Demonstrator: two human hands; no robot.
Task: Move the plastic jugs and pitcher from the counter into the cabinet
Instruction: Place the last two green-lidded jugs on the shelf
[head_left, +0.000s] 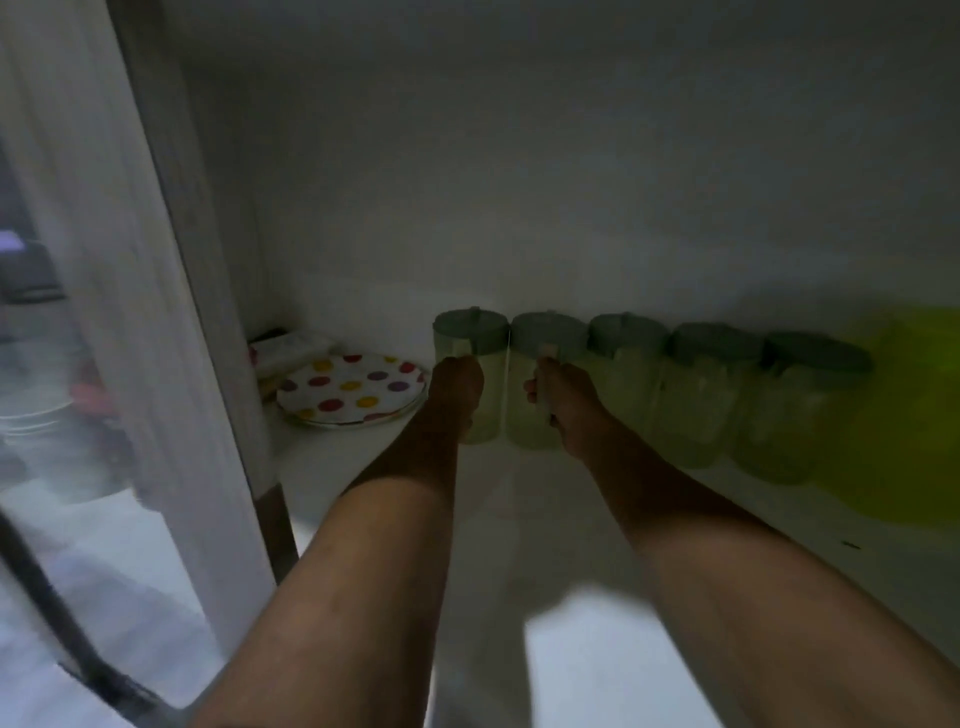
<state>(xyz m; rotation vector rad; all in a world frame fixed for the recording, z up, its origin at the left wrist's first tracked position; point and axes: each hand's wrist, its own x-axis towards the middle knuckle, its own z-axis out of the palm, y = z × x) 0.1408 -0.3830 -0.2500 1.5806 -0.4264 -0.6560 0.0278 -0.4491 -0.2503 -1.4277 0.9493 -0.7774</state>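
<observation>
While both bare arms reach deep into the dim cabinet (571, 182), each hand is closed on a jug standing on the white shelf (519, 530): the left hand (456, 387) wraps the handle side of the leftmost jug (475, 358), and the right hand (563, 402) grips the pale handle of the second jug (535, 364), which stands just beside the first, the two nearly touching. Both jugs are upright, translucent greenish with grey-green lids. To their right three more lidded jugs (691, 384) continue the row along the back wall toward the shelf's right end, packed side by side. At the right edge sits a blurred bright yellow-green container (914, 410); whether it is the pitcher I cannot tell. Near the shelf's back left corner lies a plate with coloured polka dots (353, 389), apart from the leftmost jug. The open white cabinet door (156, 312) stands at the left.
</observation>
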